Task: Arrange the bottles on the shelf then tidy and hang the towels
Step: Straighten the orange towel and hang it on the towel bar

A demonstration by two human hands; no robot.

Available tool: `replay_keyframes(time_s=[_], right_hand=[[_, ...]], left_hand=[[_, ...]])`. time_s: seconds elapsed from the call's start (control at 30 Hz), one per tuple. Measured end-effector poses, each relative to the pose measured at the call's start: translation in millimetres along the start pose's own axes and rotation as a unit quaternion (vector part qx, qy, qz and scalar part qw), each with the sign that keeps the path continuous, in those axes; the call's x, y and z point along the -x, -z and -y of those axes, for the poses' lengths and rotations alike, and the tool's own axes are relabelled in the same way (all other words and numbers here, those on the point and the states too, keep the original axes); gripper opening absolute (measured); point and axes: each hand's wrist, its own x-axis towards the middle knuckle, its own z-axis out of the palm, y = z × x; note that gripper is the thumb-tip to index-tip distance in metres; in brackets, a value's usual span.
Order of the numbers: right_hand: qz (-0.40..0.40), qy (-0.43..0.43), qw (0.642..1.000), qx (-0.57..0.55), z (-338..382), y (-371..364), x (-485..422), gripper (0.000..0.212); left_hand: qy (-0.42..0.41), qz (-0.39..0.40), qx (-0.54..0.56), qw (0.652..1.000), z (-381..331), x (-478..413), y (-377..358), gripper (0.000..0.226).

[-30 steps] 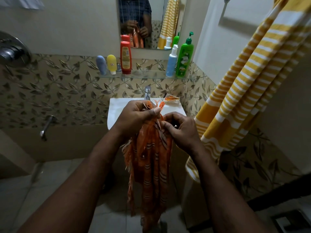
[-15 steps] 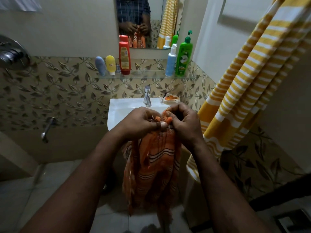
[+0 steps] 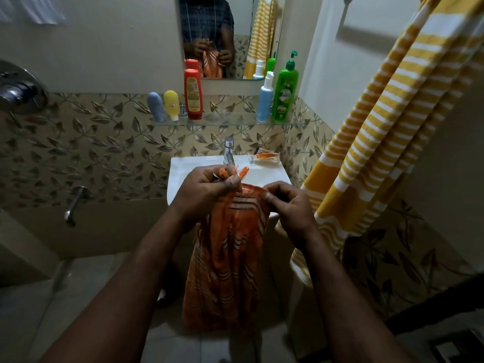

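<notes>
orange towel [image 3: 227,260] hangs in front of the sink [image 3: 199,169], held at its top edge by both hands. left hand [image 3: 207,189] has fingers pinched shut on the fringed corner; right hand [image 3: 288,205] pinches the other corner. five bottles [image 3: 193,94] stand on the glass shelf [image 3: 225,119]. yellow towel [image 3: 387,121] hangs at right.

Your left hand [image 3: 207,191] hides the orange towel's [image 3: 227,263] top corner. The yellow towel [image 3: 387,121] runs off the top edge. The sink's [image 3: 183,174] front lies behind your hands. Bottle labels are too blurred to read.
</notes>
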Motion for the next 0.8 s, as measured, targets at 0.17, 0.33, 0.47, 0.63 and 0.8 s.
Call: replay_keyframes(time_s=[0.17, 0.33, 0.47, 0.63, 0.8], right_hand=[[0.009, 0.072, 0.997, 0.016, 33, -6, -6, 0.009], [0.001, 0.075, 0.997, 0.014, 26, -9, -10, 0.009], [0.06, 0.018, 0.997, 0.047, -9, -5, -1, 0.007], [0.082, -0.007, 0.994, 0.072, -26, -1, 7, 0.005], [0.009, 0.015, 0.998, -0.068, 6, -3, -2, 0.003]], left_hand=[[0.026, 0.071, -0.029, 0.997, -2, -4, -1, 0.03], [-0.016, 0.026, -0.021, 0.999, -6, -4, -8, 0.017], [-0.06, 0.014, 0.002, 0.998, -16, -3, -4, 0.02], [-0.02, 0.053, 0.025, 0.998, -13, -2, 2, 0.016], [0.0, 0.024, 0.024, 0.999, -1, -2, 8, 0.021]])
